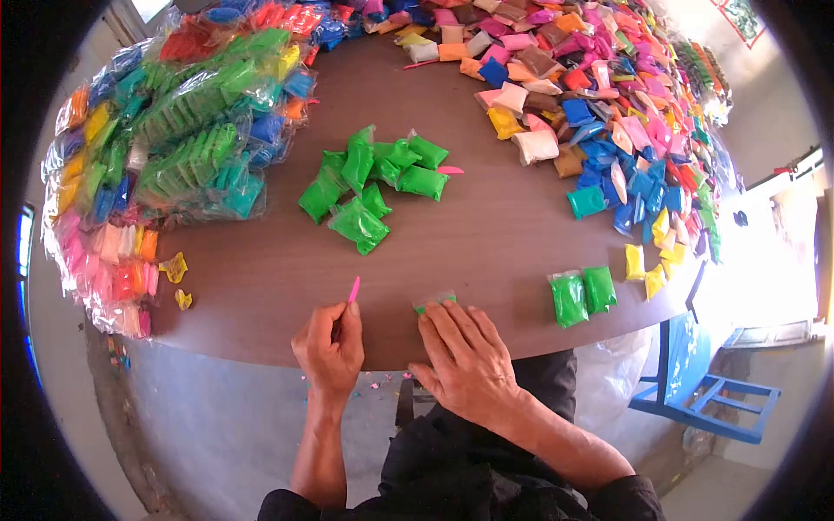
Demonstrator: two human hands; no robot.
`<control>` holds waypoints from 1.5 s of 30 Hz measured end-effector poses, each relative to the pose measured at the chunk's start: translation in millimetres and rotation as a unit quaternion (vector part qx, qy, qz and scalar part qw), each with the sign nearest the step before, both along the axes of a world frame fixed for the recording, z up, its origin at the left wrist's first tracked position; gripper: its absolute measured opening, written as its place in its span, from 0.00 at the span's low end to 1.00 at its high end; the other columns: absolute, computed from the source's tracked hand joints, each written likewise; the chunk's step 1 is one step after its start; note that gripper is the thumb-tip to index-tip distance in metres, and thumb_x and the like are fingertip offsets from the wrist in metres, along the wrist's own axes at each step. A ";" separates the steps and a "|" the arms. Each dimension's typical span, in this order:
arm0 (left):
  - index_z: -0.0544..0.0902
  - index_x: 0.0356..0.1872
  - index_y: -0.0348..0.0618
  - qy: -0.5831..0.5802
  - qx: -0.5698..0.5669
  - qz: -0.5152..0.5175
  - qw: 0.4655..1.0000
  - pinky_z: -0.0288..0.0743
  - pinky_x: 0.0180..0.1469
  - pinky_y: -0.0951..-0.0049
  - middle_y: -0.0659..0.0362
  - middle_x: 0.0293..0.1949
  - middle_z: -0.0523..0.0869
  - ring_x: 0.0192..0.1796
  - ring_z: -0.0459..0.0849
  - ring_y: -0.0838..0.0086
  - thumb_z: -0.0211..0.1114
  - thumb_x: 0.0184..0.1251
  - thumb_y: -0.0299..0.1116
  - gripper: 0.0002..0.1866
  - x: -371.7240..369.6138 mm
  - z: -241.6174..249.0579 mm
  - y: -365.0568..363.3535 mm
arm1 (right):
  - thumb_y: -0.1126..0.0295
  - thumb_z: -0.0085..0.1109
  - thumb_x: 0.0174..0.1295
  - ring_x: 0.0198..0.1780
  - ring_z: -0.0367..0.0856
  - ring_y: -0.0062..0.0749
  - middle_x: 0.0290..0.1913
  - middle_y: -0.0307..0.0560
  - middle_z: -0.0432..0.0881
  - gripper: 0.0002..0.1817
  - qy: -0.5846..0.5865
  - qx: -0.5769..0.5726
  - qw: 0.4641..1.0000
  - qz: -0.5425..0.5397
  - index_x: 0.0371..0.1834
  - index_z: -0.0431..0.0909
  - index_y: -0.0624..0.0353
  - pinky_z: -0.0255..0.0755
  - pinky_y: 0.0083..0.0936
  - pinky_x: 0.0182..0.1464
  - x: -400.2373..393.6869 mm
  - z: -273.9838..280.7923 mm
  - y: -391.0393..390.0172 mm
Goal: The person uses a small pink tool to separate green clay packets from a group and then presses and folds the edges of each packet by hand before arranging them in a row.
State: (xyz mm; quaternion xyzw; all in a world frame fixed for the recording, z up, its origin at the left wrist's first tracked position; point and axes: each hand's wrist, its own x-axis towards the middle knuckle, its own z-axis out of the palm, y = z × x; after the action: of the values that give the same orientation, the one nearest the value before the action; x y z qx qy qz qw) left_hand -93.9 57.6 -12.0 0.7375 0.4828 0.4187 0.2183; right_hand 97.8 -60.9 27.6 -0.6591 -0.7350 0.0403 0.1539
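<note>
Nearby, green packets (pixel 373 187) lie beyond both hands.

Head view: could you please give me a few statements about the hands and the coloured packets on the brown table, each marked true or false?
1. The left hand holds a thin pink plastic stick. True.
2. The right hand lies flat over a small green plastic packet. True; only its upper edge shows.
3. The loose pile of green plastic packets lies at the table's near edge, touching the hands. False; it lies mid-table, apart from both hands.
4. The pair of green packets sits left of the left hand. False; it sits right of the right hand.
5. The round brown table bears only green packets. False; many colours lie around.
</note>
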 end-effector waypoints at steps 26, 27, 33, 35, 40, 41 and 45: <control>0.88 0.39 0.38 -0.004 0.035 0.021 0.999 0.74 0.29 0.72 0.57 0.25 0.85 0.24 0.79 0.79 0.77 0.78 0.26 0.06 4.4 -4.4 -0.6 | 0.52 0.78 0.65 0.84 0.71 0.55 0.84 0.60 0.71 0.44 0.085 0.031 0.996 -0.006 0.80 0.74 0.64 0.68 0.55 0.82 17.7 -7.0 -25.9; 0.88 0.39 0.38 -0.005 0.034 0.025 0.999 0.73 0.29 0.73 0.57 0.24 0.85 0.24 0.79 0.79 0.77 0.78 0.26 0.06 4.9 -6.1 -0.8 | 0.51 0.77 0.66 0.84 0.70 0.55 0.85 0.60 0.70 0.44 0.081 0.022 0.996 -0.007 0.81 0.74 0.64 0.67 0.55 0.83 19.2 -8.4 -28.8; 0.88 0.39 0.38 0.008 0.038 0.019 0.999 0.74 0.29 0.73 0.58 0.25 0.85 0.24 0.79 0.78 0.77 0.77 0.25 0.05 6.3 -1.7 0.5 | 0.50 0.76 0.68 0.84 0.70 0.53 0.85 0.59 0.70 0.44 0.043 0.014 0.999 0.003 0.82 0.74 0.64 0.67 0.54 0.82 19.8 -11.3 -28.0; 0.89 0.39 0.39 0.010 0.038 0.004 0.999 0.74 0.29 0.72 0.58 0.25 0.86 0.24 0.80 0.78 0.77 0.77 0.25 0.05 5.2 0.3 -0.5 | 0.51 0.77 0.67 0.84 0.71 0.53 0.84 0.59 0.70 0.44 0.045 0.022 0.999 0.004 0.81 0.74 0.64 0.68 0.53 0.82 20.3 -11.4 -27.7; 0.90 0.39 0.40 -0.003 -0.027 -0.092 0.995 0.78 0.30 0.68 0.54 0.28 0.89 0.25 0.85 0.71 0.78 0.76 0.27 0.04 13.3 18.0 -14.5 | 0.56 0.79 0.61 0.80 0.74 0.52 0.78 0.58 0.74 0.42 0.063 0.045 0.997 -0.003 0.77 0.76 0.66 0.70 0.50 0.80 18.0 -6.7 -27.1; 0.91 0.40 0.39 0.018 -0.050 -0.109 0.993 0.79 0.33 0.68 0.52 0.30 0.91 0.28 0.87 0.72 0.78 0.76 0.27 0.04 16.1 20.1 -19.5 | 0.57 0.80 0.60 0.79 0.74 0.52 0.77 0.58 0.74 0.42 0.071 0.052 0.996 -0.005 0.75 0.77 0.67 0.70 0.49 0.79 17.2 -6.1 -25.3; 0.92 0.40 0.37 0.084 -0.057 -0.156 0.982 0.83 0.37 0.62 0.46 0.33 0.92 0.33 0.93 0.60 0.77 0.74 0.30 0.06 32.4 21.4 -25.7 | 0.61 0.80 0.58 0.76 0.76 0.52 0.72 0.58 0.77 0.40 0.076 0.071 0.995 -0.007 0.72 0.78 0.69 0.72 0.48 0.77 17.1 -2.9 -21.2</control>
State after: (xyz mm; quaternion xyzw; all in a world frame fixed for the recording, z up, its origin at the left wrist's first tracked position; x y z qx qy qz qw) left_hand -61.5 31.9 9.3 0.8226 0.4014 0.2877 0.2819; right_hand 115.0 -82.0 24.6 -0.6469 -0.7172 0.0372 0.2563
